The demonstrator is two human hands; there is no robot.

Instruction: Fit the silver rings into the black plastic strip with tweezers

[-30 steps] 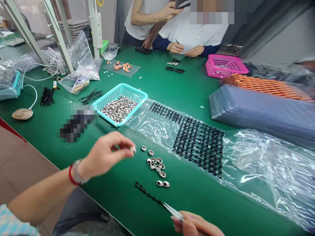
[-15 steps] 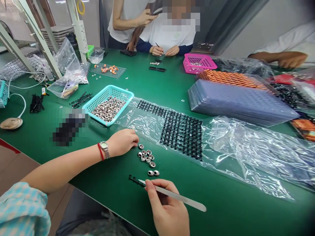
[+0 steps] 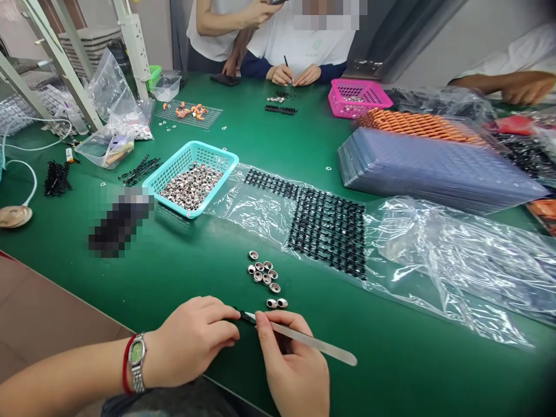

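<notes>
My left hand [image 3: 195, 336] is closed, with its fingertips at the far end of a small black plastic strip [image 3: 247, 316]. In my right hand [image 3: 295, 359] is a pale, flat, tweezers-like tool [image 3: 319, 346] with a rounded back end. Its narrow tip lies against the black strip, whose near end is hidden by my right fingers. Just beyond the hands lie several loose silver cup-shaped metal pieces [image 3: 266, 278], with two more [image 3: 277, 303] close to the right hand. Many similar pieces fill a turquoise basket [image 3: 236, 164].
Rows of black strips [image 3: 328, 231] lie on clear plastic film [image 3: 425, 249]. Stacked clear trays [image 3: 417, 168] stand at the right, near a pink basket [image 3: 336, 104]. A blurred dark object [image 3: 115, 231] lies left. A co-worker's hands [image 3: 295, 75] work across the table.
My left hand has moved from beside the loose metal pieces toward me, to the black strip's end. My right hand keeps its hold on the tool. The view has shifted slightly.
</notes>
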